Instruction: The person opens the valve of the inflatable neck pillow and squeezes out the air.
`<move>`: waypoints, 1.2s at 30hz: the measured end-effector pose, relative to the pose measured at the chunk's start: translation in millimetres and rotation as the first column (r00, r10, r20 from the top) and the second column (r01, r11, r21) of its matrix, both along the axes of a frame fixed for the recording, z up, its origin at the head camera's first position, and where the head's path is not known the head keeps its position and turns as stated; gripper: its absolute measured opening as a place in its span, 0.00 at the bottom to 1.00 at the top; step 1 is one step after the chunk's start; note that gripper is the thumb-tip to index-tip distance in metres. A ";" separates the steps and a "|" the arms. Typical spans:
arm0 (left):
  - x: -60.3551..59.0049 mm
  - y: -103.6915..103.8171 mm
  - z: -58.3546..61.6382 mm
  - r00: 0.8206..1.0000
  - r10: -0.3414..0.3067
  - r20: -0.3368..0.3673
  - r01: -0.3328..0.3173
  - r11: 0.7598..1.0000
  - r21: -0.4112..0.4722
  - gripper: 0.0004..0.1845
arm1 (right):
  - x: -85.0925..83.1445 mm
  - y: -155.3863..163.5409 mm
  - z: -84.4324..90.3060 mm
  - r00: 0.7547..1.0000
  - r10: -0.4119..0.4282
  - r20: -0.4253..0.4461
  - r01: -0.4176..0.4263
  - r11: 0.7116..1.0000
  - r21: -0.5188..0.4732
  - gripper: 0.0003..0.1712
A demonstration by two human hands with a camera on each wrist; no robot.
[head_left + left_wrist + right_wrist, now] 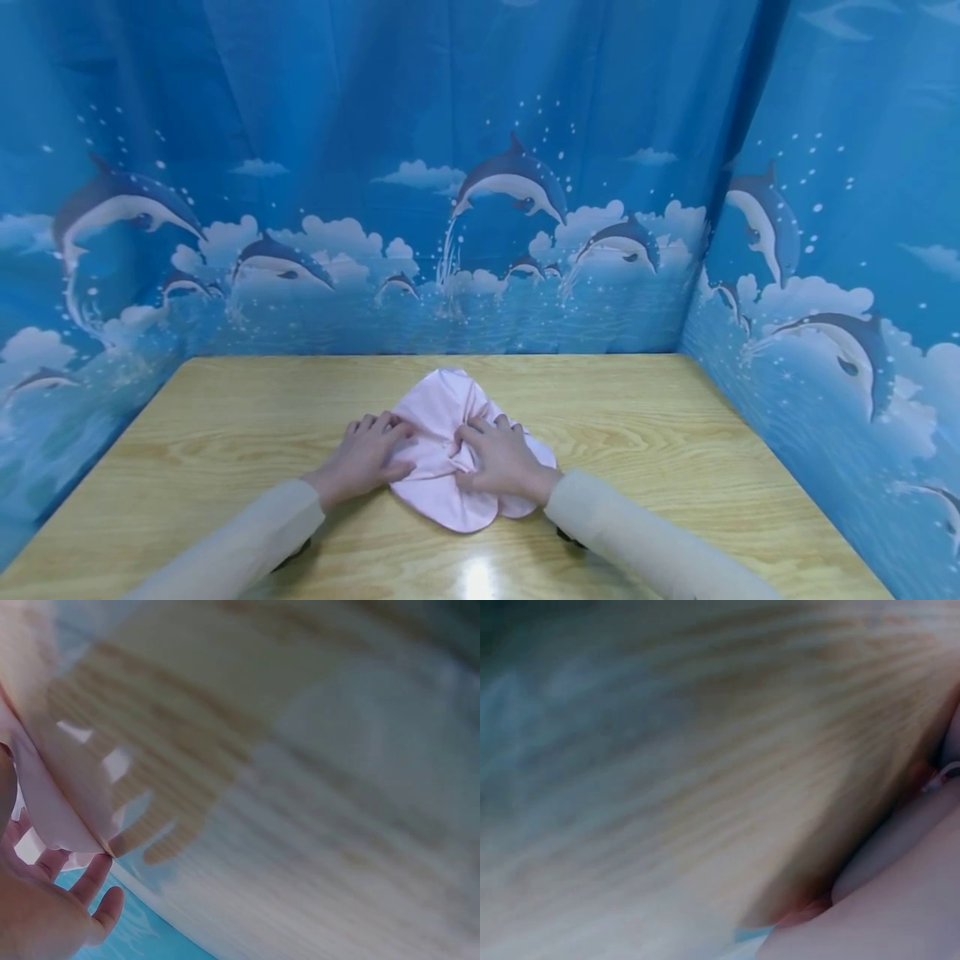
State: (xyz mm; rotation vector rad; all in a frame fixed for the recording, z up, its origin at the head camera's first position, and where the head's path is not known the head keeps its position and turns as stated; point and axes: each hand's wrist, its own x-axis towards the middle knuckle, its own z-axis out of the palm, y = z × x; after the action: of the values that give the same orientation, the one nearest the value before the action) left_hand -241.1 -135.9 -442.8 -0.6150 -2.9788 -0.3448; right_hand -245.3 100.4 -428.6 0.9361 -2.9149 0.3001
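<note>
Pink cloth [438,417] bunched at centre of wooden counter [225,417], nearer the front edge than the back. Rounded outline, creases gathered toward the middle between both hands.

Left hand [365,457] laid on left part of cloth, fingers spread and fairly straight, fingertips on the fabric, heel of palm on bare counter. No curl round the cloth visible; pressing flat. Right hand [501,458] laid on right part of cloth, fingers bent a little at the gathered folds; whether pinching or only pressing cannot be told from the head view. Hands close together, not touching, a ridge of fabric between them. Pale sleeves [247,537] on both forearms, reaching in from the front edge.

Left wrist view: palm and fingers [94,877] relaxed, cloth edge [52,810] draped just above them, blurred wood grain beyond. Right wrist view: heavily blurred, wood grain and a pale mass at lower right only; hand state not readable there.

Surroundings: blue curtain [480,167] printed with dolphins and clouds, enclosing counter at back, left and right. Glare spot [476,575] on counter near front edge. Small dark object [566,537] partly hidden under right sleeve, another under left sleeve; identity not discernible. View of cloth's middle partly blocked by both hands.
</note>
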 end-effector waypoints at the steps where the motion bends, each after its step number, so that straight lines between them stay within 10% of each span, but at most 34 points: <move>1: 0.0 0.0 -0.5 1.000 0.002 0.005 -0.002 1.000 0.003 0.27 | 0.4 0.5 0.0 1.000 -0.001 0.003 0.001 1.000 -0.002 0.23; 15: -1.1 0.1 -3.3 1.000 -0.008 -0.014 0.008 1.000 0.004 0.26 | -2.9 3.1 1.3 0.996 0.000 0.088 -0.001 1.000 0.016 0.54; 36: 0.8 1.1 -0.3 1.000 -0.002 -0.016 0.002 1.000 -0.025 0.26 | -22.0 2.3 4.1 0.987 -0.002 0.161 -0.014 0.995 0.097 0.47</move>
State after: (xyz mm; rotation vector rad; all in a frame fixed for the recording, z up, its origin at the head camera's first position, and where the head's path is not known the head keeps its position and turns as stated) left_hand -240.3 -134.8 -443.1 -0.6202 -2.9715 -0.3018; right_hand -267.3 102.7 -424.5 0.9777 -3.0999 0.2452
